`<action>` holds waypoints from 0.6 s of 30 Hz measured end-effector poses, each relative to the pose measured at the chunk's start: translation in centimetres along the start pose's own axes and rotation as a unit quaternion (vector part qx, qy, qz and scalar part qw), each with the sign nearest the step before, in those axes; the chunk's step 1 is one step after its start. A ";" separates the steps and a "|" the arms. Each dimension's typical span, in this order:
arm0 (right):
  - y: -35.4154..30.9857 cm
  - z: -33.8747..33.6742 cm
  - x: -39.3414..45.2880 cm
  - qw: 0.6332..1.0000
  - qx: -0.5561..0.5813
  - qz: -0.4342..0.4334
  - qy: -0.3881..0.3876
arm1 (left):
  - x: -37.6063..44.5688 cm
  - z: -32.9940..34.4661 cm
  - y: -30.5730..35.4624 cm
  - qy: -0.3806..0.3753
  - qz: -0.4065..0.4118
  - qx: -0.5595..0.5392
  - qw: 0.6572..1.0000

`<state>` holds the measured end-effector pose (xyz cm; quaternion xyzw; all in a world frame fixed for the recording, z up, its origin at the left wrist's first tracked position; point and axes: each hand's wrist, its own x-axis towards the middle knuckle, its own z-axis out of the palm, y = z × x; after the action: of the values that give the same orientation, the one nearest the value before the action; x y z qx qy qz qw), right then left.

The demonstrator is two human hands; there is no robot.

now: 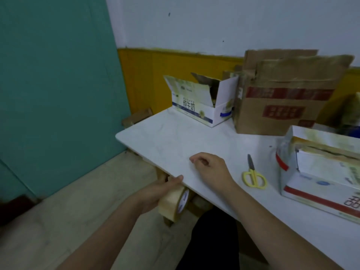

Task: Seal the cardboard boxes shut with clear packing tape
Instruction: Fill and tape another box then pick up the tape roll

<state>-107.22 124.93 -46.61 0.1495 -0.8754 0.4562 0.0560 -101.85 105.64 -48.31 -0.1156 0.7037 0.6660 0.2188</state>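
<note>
Below the near-left edge of the white worktop (165,137), we are holding the roll of packing tape (174,203) in our left hand (161,191), fingers curling over its top rim so the grip is wrapping the roll; its core is facing right, towards us and the worktop edge. Our right hand (210,168) is resting on the worktop just above, fingers loosely curled and holding nothing.

From this single head view, the boxes are all lying away from the tape, up and to the right. Nearest the right hand is the white printed carton (321,172) at the right edge, its long axis running towards us, with red bands and a glossy, worn skin. Farther back are sitting an open white milk carton (202,106), flaps standing up, and a tall brown corrugated box (280,106) with ragged flaps and red print. Yellow-handled scissors (253,176) are lying between our right hand and the near carton, blades pointing away.

We are judging that the roll must travel up over the edge and rightwards before any seam is reached; the right hand is the nearer one to steady a flap.
</note>
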 end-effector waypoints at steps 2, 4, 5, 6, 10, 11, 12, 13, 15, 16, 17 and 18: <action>-0.1 0.1 0.0 1.000 -0.008 -0.015 -0.011 | -0.6 -0.6 0.2 -0.053 -0.006 0.012 0.999; -0.3 0.1 0.0 0.999 0.008 -0.017 -0.040 | -1.0 -1.5 1.2 -0.065 -0.026 0.036 0.997; -0.6 0.1 0.0 0.998 0.025 -0.017 -0.062 | -1.1 -2.1 2.0 -0.072 -0.053 0.038 0.995; -1.0 0.0 0.0 0.995 0.043 -0.017 -0.087 | -1.4 -2.4 2.8 -0.085 -0.081 0.038 0.992; -3.1 0.6 0.9 0.967 -0.012 -0.048 -0.252 | -1.8 -2.1 5.8 -0.118 -0.142 0.045 0.982; -3.4 1.0 1.3 0.951 -0.043 -0.055 -0.302 | -1.9 -1.8 6.3 -0.110 -0.152 0.056 0.981; -3.7 1.2 1.8 0.938 -0.066 -0.060 -0.335 | -2.1 -1.5 6.8 -0.102 -0.157 0.067 0.980; -3.9 1.3 2.3 0.931 -0.074 -0.061 -0.352 | -2.4 -1.1 7.1 -0.093 -0.159 0.082 0.979; -3.6 1.0 3.4 0.927 -0.081 -0.071 -0.361 | -2.9 -0.4 7.3 -0.079 -0.164 0.130 0.975; -3.2 0.9 4.0 0.923 -0.091 -0.084 -0.365 | -3.1 -0.1 7.4 -0.070 -0.164 0.151 0.972; -2.8 0.6 4.4 0.916 -0.107 -0.098 -0.373 | -3.2 0.1 7.6 -0.060 -0.165 0.167 0.970; -2.5 0.5 4.9 0.910 -0.125 -0.109 -0.379 | -3.4 0.4 7.8 -0.049 -0.165 0.179 0.969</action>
<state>-111.03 122.13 -43.82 0.3972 -0.8590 0.2430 -0.2130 -102.39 106.24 -39.81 -0.1565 0.7709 0.4886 0.3774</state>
